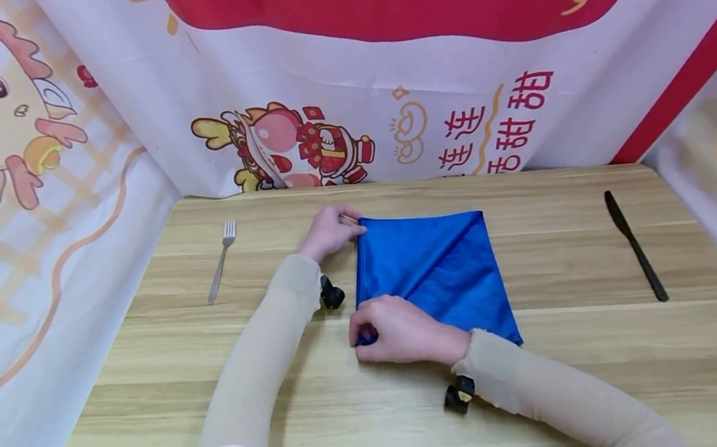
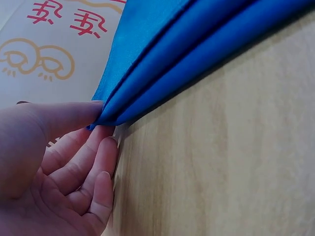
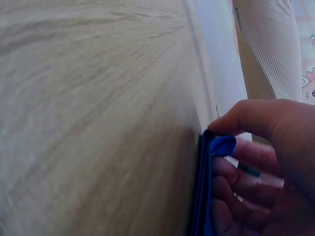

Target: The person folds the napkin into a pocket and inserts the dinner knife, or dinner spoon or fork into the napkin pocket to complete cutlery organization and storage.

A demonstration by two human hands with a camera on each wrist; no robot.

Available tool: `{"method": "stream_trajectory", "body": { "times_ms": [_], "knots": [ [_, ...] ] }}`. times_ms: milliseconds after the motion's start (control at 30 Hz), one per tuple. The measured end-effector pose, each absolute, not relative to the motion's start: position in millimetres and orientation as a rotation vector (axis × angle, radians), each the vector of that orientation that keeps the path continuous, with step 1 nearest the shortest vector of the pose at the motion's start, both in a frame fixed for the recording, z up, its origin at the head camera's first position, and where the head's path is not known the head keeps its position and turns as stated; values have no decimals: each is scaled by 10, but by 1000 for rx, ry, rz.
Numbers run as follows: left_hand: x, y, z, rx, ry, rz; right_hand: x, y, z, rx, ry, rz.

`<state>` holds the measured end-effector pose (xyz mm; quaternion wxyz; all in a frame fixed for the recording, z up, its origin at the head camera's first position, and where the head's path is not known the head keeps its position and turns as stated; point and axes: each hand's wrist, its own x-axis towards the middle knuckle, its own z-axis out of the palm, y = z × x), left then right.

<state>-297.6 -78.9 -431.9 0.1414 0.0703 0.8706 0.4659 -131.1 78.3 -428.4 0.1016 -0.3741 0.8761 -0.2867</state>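
1. Cloth (image 1: 436,266): blue, folded in layers along its left side. It lies on the middle of the tabletop (image 1: 567,244), its far side just short of the far edge. A diagonal crease runs down from near its far right corner.
2. Left hand (image 1: 331,231): pinches the cloth's far left corner, thumb above and fingertips beneath. The remaining fingers are loosely bent, as the left wrist view shows.
3. Right hand (image 1: 404,329): grips the cloth's near left corner between thumb and fingers. A small roll of blue fabric shows within the grip.
4. Fork (image 1: 220,265): silver, near the tabletop's left edge, tines toward the far edge; well apart from the cloth.
5. Knife (image 1: 635,245): black, slanted near the tabletop's right edge, one end toward the far right corner; well apart from the cloth.
6. Backdrop (image 1: 406,56): white and red, printed with cartoon figures and lettering, standing beyond the far edge.
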Motion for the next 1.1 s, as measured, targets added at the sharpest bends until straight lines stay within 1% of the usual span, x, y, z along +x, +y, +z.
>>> {"method": "stream_trajectory", "body": {
  "times_ms": [167,300,533,700,1100],
  "knots": [
    [-2988,-791,-4345,203,2518,1343,-1317,793,-4297,-1207,2550,-807],
    [-2989,-793,-4344,210,2518,1343,-1331,811,-4285,-1243,2542,-862],
    [-2982,-803,-4342,221,2516,1348,-1334,853,-4241,-1200,2515,-987],
    [-2967,-805,-4317,230,2519,1360,-1316,903,-4141,-1188,2507,-1054],
    [-2938,-818,-4106,354,2483,1504,-1268,1170,-3922,-1124,2503,-1127]
  ]
}}
